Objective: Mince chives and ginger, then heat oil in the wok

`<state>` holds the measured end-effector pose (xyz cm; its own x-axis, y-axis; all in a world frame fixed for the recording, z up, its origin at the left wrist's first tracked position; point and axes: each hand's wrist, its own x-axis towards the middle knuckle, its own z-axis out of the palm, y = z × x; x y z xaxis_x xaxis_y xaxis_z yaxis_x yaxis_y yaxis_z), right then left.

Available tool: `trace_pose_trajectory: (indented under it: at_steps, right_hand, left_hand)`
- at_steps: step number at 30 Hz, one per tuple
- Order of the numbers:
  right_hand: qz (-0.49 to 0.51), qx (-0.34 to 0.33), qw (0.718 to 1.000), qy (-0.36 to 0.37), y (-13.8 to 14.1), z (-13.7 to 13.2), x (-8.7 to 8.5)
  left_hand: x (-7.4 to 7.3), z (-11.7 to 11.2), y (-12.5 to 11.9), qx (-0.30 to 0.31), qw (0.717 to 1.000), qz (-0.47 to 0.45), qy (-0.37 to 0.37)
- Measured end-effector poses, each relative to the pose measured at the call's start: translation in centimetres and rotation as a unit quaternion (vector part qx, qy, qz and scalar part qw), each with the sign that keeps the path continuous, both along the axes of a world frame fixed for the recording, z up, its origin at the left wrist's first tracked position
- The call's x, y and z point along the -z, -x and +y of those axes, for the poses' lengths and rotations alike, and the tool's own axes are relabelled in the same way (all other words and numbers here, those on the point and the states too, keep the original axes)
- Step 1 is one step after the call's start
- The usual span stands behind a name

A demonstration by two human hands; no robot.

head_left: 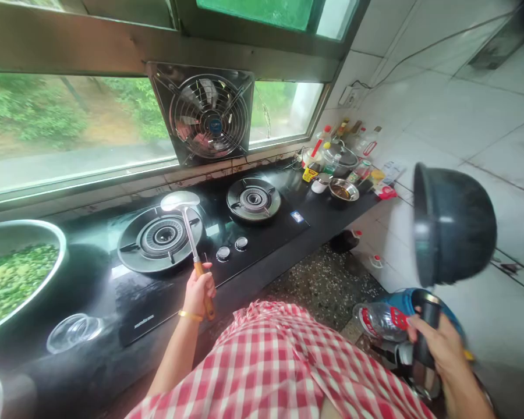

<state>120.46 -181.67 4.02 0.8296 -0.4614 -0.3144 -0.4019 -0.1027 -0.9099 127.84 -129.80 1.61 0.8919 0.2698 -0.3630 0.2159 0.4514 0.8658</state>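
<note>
My left hand (199,291) is closed around the wooden handle of a metal wok spatula (180,201). Its shiny, broad head is over the left gas burner (163,235), but I cannot tell whether they touch. Off to the right, my right hand (439,340) grips the black handle of a dark wok (456,224). The wok is raised in the air away from the stove and tipped on its side, its outer surface in view and its inside mostly hidden. The right burner (254,199) has nothing on it.
A large metal basin (63,244) of chopped greens and a clear glass bowl (74,333) stand left. Bottles, a lidded pot (340,158) and a steel bowl (344,190) crowd the far right counter. A plastic bottle (382,322) and blue bucket (408,298) are below the wok.
</note>
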Motion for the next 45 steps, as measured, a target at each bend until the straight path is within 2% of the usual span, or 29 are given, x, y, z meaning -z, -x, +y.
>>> trace_pose_trajectory:
  at_steps: [1,2,4,7,10,13,15,17,19,22,26,29,32,34,36,38,39,41,43,45]
  right_hand:
    - [-0.031,-0.026,0.998,-0.043,-2.0,1.7,-0.3]
    - [-0.046,-0.079,0.989,-0.118,-4.0,3.3,-0.6]
    - [-0.057,-0.173,0.948,-0.263,-8.1,6.2,-1.0]
    - [-0.048,-0.271,0.853,-0.442,-14.1,10.2,-0.2]
    - [-0.016,-0.331,0.747,-0.577,-19.7,14.0,2.1]
    - [0.032,-0.387,0.659,-0.644,-24.1,17.4,4.5]
    - [0.066,-0.418,0.616,-0.664,-26.3,19.0,5.6]
    - [0.090,-0.435,0.587,-0.677,-27.9,20.0,6.3]
    - [0.105,-0.437,0.571,-0.687,-29.0,20.4,6.7]
    - [0.116,-0.439,0.564,-0.690,-29.9,20.4,7.2]
    - [0.140,-0.443,0.584,-0.666,-30.4,20.1,7.4]
    - [0.173,-0.434,0.630,-0.620,-30.5,19.6,7.1]
    - [0.190,-0.416,0.697,-0.552,-30.3,17.7,7.5]
    - [0.196,-0.405,0.730,-0.514,-29.9,15.5,8.7]
    - [0.203,-0.384,0.750,-0.499,-29.0,13.0,10.5]
    - [0.219,-0.362,0.763,-0.489,-27.8,10.6,12.6]
    - [0.226,-0.348,0.770,-0.484,-27.1,9.7,13.5]
    - [0.241,-0.323,0.785,-0.470,-25.8,8.4,15.0]
    - [0.254,-0.295,0.798,-0.460,-24.7,7.8,15.8]
    - [0.263,-0.262,0.810,-0.453,-23.8,7.8,16.2]
  left_hand:
    - [-0.3,-0.3,0.0,0.006,1.000,-0.001,-0.001]
    - [-0.7,-0.6,0.0,0.013,1.000,-0.003,-0.002]
    - [-1.6,-1.2,0.0,0.025,1.000,-0.003,-0.003]
    - [-3.3,-2.6,-0.3,0.044,0.999,0.007,0.001]
    - [-5.2,-4.5,-1.5,0.061,0.998,0.021,0.001]
    - [-6.9,-7.3,-3.7,0.085,0.996,0.027,0.011]
    - [-7.6,-9.4,-5.9,0.102,0.994,0.036,0.029]
    - [-7.7,-11.4,-8.4,0.109,0.991,0.053,0.050]
    - [-7.1,-13.1,-11.1,0.105,0.989,0.074,0.074]
    - [-5.6,-15.3,-14.8,0.088,0.985,0.097,0.113]
    - [-4.1,-18.5,-18.6,0.078,0.983,0.111,0.121]
    - [-3.1,-19.8,-20.0,0.089,0.990,0.105,0.037]
    - [-1.4,-18.3,-19.2,0.128,0.975,0.108,-0.146]
    - [0.1,-15.7,-17.5,0.141,0.927,0.111,-0.330]
    - [1.7,-12.5,-15.8,0.144,0.832,0.123,-0.522]
    - [3.1,-9.5,-14.7,0.186,0.735,0.145,-0.636]
    - [3.7,-8.2,-14.6,0.224,0.698,0.153,-0.663]
    - [4.5,-6.4,-15.0,0.307,0.646,0.153,-0.681]
    - [4.9,-5.5,-15.9,0.366,0.614,0.138,-0.686]
    - [5.1,-5.1,-16.6,0.390,0.591,0.126,-0.695]
